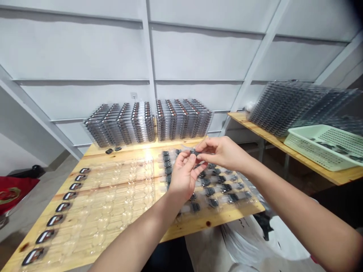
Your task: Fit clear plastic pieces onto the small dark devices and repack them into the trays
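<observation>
Over the right-hand tray, my left hand (185,170) and my right hand (219,151) meet with fingertips pinched round one small dark part (194,152). A strip of clear film shows beside it; the part's exact kind is too small to tell. Below my hands lies a clear plastic tray (241,200) filled with rows of black pieces, some with pale translucent tabs. To the left, a second clear tray (113,196) holds one column of small black-rimmed pieces (55,220) along its left side; its other pockets show bare plastic. Both trays rest on a wooden table (208,223).
Two tall stacks of filled clear trays (121,124) stand at the table's back, with two loose dark pieces (109,151) in front. On a side table at right are more stacked trays (283,107) and a pale green basket (320,151) with dark pieces. White plastic bags (244,241) lie below.
</observation>
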The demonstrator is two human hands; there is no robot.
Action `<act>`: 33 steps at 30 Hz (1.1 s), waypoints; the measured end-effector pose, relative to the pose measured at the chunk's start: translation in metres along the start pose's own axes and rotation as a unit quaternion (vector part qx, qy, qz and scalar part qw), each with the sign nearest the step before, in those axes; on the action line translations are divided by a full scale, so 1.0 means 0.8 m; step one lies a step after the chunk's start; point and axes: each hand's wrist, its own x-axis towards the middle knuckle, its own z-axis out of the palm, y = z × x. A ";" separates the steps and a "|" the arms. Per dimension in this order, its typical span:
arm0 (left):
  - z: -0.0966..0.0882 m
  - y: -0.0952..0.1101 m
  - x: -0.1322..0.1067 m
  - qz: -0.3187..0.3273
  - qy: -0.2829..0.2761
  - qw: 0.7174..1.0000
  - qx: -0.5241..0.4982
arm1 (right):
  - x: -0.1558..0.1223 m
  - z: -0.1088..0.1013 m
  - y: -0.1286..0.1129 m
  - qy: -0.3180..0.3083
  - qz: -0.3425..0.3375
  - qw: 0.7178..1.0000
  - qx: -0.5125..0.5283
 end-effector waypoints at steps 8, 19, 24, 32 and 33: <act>-0.017 0.030 -0.021 0.024 0.003 0.999 -0.028 | 0.011 0.026 -0.031 0.002 -0.049 0.998 -0.038; -0.046 0.066 -0.041 0.072 0.009 0.997 0.019 | 0.023 0.059 -0.062 -0.027 -0.047 0.998 0.023; -0.049 0.076 -0.046 0.086 0.023 0.996 0.023 | 0.028 0.066 -0.065 -0.048 -0.009 0.994 0.094; -0.056 0.079 -0.049 0.082 0.030 0.996 0.006 | 0.032 0.068 -0.068 -0.070 0.012 0.996 0.050; -0.056 0.078 -0.048 0.080 0.031 0.996 0.007 | 0.032 0.068 -0.070 -0.066 0.007 0.997 0.029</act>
